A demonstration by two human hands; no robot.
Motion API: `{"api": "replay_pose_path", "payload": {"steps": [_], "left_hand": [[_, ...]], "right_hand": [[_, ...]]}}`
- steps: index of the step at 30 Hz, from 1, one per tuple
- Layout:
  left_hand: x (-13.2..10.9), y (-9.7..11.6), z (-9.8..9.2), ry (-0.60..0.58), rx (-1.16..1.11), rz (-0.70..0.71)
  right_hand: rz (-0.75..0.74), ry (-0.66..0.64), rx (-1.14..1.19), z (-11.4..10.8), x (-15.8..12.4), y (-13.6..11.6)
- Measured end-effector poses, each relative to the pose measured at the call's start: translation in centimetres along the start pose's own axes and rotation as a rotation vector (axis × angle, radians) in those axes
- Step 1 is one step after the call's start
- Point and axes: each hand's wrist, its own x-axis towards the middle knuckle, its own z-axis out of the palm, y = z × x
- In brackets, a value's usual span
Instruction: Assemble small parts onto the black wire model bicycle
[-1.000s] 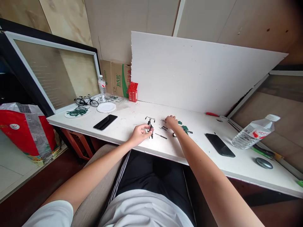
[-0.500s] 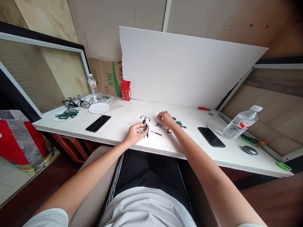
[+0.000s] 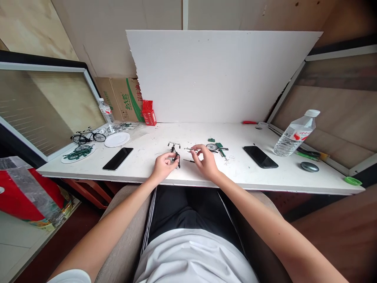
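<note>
My left hand (image 3: 163, 168) pinches the lower part of a small black model bicycle frame (image 3: 173, 148). The frame stands upright on the white table, handlebar at the top. To the right, my right hand (image 3: 205, 162) is closed, with thumb and forefinger brought together; whatever is between them is too small to make out. Small dark parts (image 3: 187, 149) lie by those fingertips. A thin dark stick-like tool (image 3: 188, 160) rests between the hands, partly covered by the right one. Beyond my right hand are a spoked model wheel (image 3: 211, 147) and green plastic pieces (image 3: 219, 147).
A finished-looking model bicycle (image 3: 87, 136), a white round lid (image 3: 117, 139) and a phone (image 3: 118, 158) are on the left. On the right lie another phone (image 3: 260, 157), a water bottle (image 3: 296, 133) and a grey oval object (image 3: 309, 166). A red box (image 3: 149, 113) stands behind.
My right hand has come back toward me and nearer the small parts, uncovering the wheel and green pieces. My left hand keeps hold of the bicycle frame. The whole view has shifted slightly.
</note>
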Motion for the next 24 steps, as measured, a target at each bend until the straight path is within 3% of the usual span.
{"api": "replay_pose_path", "payload": {"steps": [5, 12, 18, 24], "left_hand": [[-0.1, -0.2, 0.2, 0.1, 0.07, 0.032], [0.0, -0.5, 0.4, 0.114, 0.08, 0.061], [-0.2, -0.4, 0.5, 0.077, 0.102, 0.069], [-0.4, -0.4, 0.4, 0.047, 0.155, 0.087]], "right_hand": [[-0.103, -0.07, -0.069, 1.0, -0.4, 0.3], [-0.201, -0.188, -0.238, 1.3, -0.9, 0.4], [-0.376, -0.085, -0.285, 1.8, -0.9, 1.1], [-0.396, -0.105, -0.271, 1.9, -1.1, 1.5]]}}
